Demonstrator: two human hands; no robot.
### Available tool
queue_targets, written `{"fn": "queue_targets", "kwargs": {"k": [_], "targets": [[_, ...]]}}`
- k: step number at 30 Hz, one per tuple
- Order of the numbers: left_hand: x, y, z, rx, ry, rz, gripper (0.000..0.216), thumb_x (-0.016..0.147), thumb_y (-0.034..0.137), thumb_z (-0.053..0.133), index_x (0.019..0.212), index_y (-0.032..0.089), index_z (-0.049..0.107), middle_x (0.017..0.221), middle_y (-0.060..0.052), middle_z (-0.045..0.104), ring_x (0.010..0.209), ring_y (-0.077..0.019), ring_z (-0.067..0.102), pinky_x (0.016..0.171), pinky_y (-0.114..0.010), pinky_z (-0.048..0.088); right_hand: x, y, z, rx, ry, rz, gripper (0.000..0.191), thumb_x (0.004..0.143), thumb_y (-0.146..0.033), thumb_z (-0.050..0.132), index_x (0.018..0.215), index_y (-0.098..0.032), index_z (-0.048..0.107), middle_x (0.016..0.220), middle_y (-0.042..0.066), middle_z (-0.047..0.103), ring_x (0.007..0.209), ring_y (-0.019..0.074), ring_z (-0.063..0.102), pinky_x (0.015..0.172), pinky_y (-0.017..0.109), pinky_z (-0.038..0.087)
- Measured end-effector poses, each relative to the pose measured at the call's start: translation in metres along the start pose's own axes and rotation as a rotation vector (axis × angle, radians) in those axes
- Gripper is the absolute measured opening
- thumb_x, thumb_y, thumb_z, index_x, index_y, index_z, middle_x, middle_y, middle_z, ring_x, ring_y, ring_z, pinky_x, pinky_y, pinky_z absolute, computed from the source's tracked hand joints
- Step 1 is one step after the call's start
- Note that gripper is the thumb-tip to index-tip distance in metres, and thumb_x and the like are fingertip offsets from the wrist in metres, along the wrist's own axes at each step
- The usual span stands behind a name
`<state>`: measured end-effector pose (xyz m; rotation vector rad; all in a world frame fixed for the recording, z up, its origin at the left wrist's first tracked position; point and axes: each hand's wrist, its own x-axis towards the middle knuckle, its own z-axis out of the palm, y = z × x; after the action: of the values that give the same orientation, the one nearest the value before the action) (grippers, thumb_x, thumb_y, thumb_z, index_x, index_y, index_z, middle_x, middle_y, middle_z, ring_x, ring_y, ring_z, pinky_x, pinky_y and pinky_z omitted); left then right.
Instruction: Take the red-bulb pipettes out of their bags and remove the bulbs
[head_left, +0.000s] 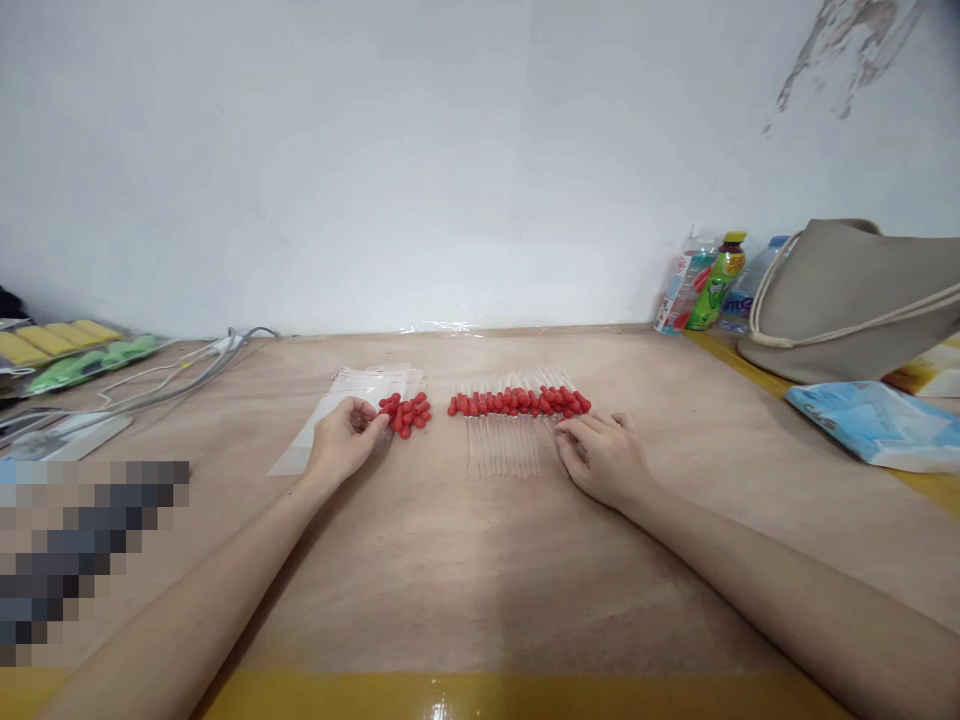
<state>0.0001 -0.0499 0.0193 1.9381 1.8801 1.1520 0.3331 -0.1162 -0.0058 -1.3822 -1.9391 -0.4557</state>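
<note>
A small heap of red rubber bulbs lies on the brown table. My left hand rests at the heap's left edge, its fingertips pinched on one red bulb. To the right, a row of clear glass droppers with red bulbs lies side by side, the glass stems pointing towards me. My right hand lies at the right end of that row, fingers curled and touching the glass tubes. A stack of clear plastic bags sits beneath and behind my left hand.
Grey cables and yellow and green packets lie at the far left. At the right stand drink bottles, a beige bag and a blue-white packet. A yellow strip edges the table front.
</note>
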Motion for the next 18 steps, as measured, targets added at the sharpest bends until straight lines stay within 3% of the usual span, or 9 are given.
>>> {"fn": "queue_targets", "kwargs": {"k": [10, 18], "targets": [[-0.0003, -0.0033, 0.0044, -0.007, -0.098, -0.003, 0.026, 0.071, 0.042, 0.052, 0.081, 0.019, 0.060, 0.073, -0.002, 0.066, 0.064, -0.0165, 0.062, 0.062, -0.026, 0.047, -0.0008, -0.0025, -0.0021, 0.003, -0.035, -0.049, 0.020, 0.081, -0.033, 0.051, 0.079, -0.020, 0.066, 0.073, 0.003, 0.065, 0.073, 0.0151, 0.053, 0.075, 0.033, 0.024], [-0.0022, -0.0012, 0.0027, -0.021, 0.005, 0.049, 0.020, 0.072, 0.036, 0.052, 0.080, 0.019, 0.059, 0.071, 0.000, 0.063, 0.064, -0.0138, 0.059, 0.063, -0.024, 0.046, -0.0008, -0.0024, -0.0041, 0.026, -0.095, -0.046, 0.027, 0.082, -0.042, 0.051, 0.083, -0.021, 0.067, 0.077, 0.003, 0.063, 0.074, 0.0152, 0.053, 0.075, 0.034, 0.025]]}}
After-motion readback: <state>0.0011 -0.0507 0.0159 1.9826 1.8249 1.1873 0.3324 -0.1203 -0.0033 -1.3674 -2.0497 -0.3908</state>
